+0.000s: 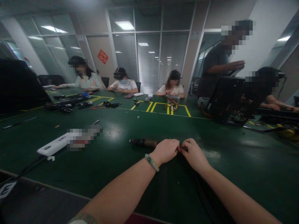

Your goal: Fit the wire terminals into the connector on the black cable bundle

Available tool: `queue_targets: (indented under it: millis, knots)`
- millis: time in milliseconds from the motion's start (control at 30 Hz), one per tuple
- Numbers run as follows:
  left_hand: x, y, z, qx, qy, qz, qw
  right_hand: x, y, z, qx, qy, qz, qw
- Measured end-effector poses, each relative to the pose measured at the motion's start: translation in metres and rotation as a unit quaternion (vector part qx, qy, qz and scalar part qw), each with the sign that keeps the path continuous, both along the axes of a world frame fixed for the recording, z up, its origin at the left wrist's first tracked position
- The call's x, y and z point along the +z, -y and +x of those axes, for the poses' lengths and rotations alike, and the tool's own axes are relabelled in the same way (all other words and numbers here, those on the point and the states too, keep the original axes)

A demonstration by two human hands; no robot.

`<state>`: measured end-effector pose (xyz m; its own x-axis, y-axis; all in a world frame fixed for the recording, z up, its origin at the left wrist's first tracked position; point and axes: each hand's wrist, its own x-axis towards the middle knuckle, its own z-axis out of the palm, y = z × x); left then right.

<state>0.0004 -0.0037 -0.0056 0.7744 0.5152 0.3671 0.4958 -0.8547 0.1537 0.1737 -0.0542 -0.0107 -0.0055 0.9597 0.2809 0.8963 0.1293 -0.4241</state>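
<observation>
A dark cable bundle (149,143) with a black plug and a small metallic tip at its left end lies across the green table in front of me. My left hand (167,150) is closed over its right part, the fingers bent and pressed together. Right beside it, my right hand (195,155) pinches the same bundle, fingertips almost touching those of the left. The exact spot between the fingertips is hidden. Below my hands, a black cable (202,193) runs down toward the table's near edge, dim against the dark surface.
At left lie a white power bank (52,145) and a partly blurred object. Black cables and parts (70,102) sit farther back. A black computer case (224,99) stands at right. Several people sit around the green table (112,174); one person (215,62) stands.
</observation>
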Motion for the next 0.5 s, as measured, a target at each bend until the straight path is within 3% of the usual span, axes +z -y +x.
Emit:
queue_targets:
  millis: [133,333,433,500]
  knots:
    - [0.004,0.002,-0.001,-0.006,0.009,0.007,1.0,0.002,0.001,-0.001,0.019,0.067,-0.033,0.997]
    - [0.013,0.004,-0.003,-0.04,0.045,0.039,0.997,0.002,0.002,-0.006,-0.001,0.195,-0.011,0.981]
    - [0.02,0.006,-0.008,-0.06,0.061,0.045,0.995,0.003,0.002,0.022,-0.027,0.204,-0.02,0.978]
    - [0.023,0.007,-0.011,-0.062,0.067,0.043,0.995,0.004,0.009,0.062,-0.078,0.207,-0.043,0.974]
